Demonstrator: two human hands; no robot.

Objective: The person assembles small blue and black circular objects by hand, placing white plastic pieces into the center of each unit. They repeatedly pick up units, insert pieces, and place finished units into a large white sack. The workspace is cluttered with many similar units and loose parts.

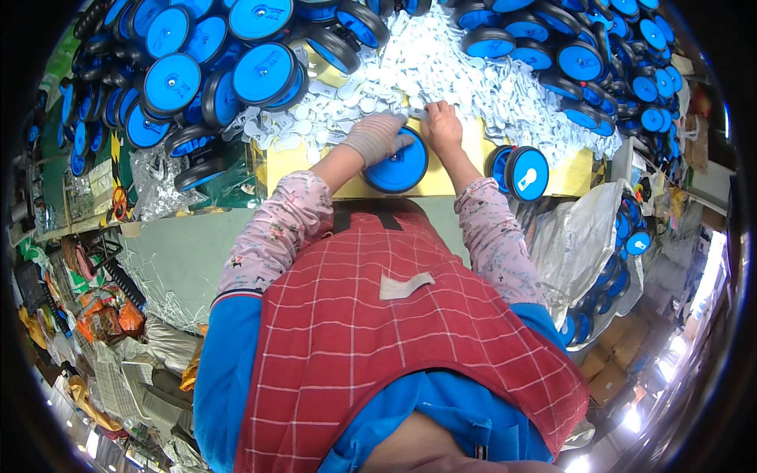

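Observation:
A blue wheel [398, 171] with a black tyre stands face toward me at the front of the yellow work surface [315, 163]. My left hand [375, 139], in a pale knitted glove, grips its upper left edge, thumb against the blue face. Just beyond the wheel's upper right, my bare right hand [442, 126] has its fingers bent together at the edge of a heap of small white keyhole-shaped pieces [441, 55]; whatever they pinch is hidden. To the right sits another blue wheel [526, 173] bearing a white keyhole-shaped piece on its face.
Blue wheels with black tyres are piled at the far left [209, 47] and far right [587, 63]. Clear plastic wrap [165, 185] and orange-handled scissors [119, 202] lie at the left. A whitish sack [579, 229] with more wheels stands at my right.

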